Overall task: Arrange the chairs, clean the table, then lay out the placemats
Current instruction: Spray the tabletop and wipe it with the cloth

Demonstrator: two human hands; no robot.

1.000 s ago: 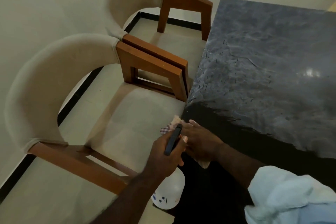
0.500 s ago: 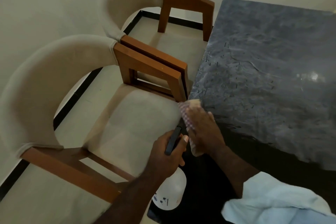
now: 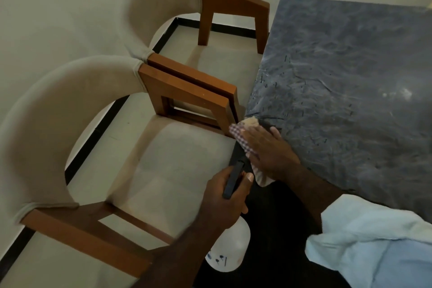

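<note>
Counter: A dark, mottled counter (image 3: 350, 72) was seen filling the right of the view. A dull grey film was spread over most of its top, and a darker, glossier strip was seen along its near edge.
Cloth: A checked cloth (image 3: 242, 139) was pressed against the counter's left edge, just beside the front post of the near chair's far armrest. One end was left showing past the fingertips, the other below the heel of the hand.
Right hand: The right hand (image 3: 268, 149) was laid palm down on the cloth, fingers straight and held together, with nothing gripped.
Left hand: The left hand (image 3: 224, 196) was clamped round the neck of a spray bottle (image 3: 230, 250), the thumb laid beside its black trigger (image 3: 233, 179).
Spray bottle: Its white body was held below the hand, just left of the counter's near left corner. The dark marks on it were too blurred to be read.
Near chair: A chair with wooden arms and a curved beige back (image 3: 58, 124) was set at the counter's left side, its seat turned toward the counter.
Far chair: A matching chair (image 3: 159, 7) was placed just beyond it, the two neighbouring armrests side by side; whether they touched could not be told.
Sleeve: A pale blue sleeve (image 3: 374, 241) was seen bunched on the right arm at the near right.
Floor: Pale flooring (image 3: 105, 184) was edged with a black skirting at the foot of the left wall.
</note>
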